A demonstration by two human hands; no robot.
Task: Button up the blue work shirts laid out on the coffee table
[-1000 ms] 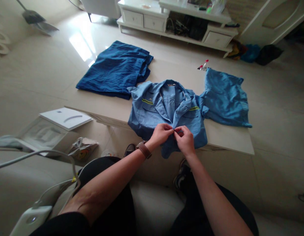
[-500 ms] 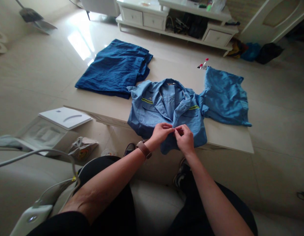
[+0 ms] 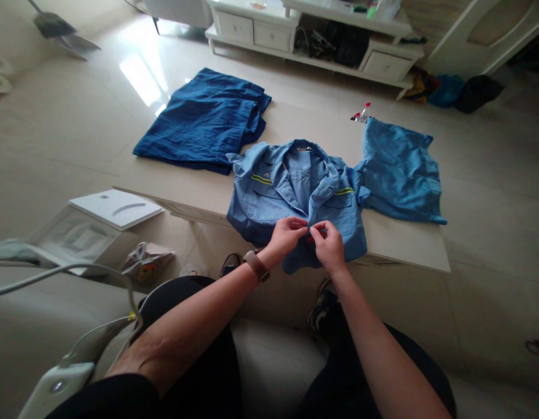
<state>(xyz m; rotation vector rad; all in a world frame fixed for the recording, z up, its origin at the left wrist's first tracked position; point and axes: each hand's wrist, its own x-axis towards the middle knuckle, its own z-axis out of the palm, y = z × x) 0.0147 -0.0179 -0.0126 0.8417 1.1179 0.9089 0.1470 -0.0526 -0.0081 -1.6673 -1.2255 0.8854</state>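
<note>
Since a second ago both hands have edged slightly farther up the light blue shirt (image 3: 269,201), which lies collar-far at the near edge of the low table (image 3: 404,247), its hem hanging off. The left hand (image 3: 286,235) and right hand (image 3: 329,247) meet at the lower front, fingertips pinching the two front edges together, probably at a button; the next move calls for keeping those edges aligned. The button itself is hidden under the fingers.
</note>
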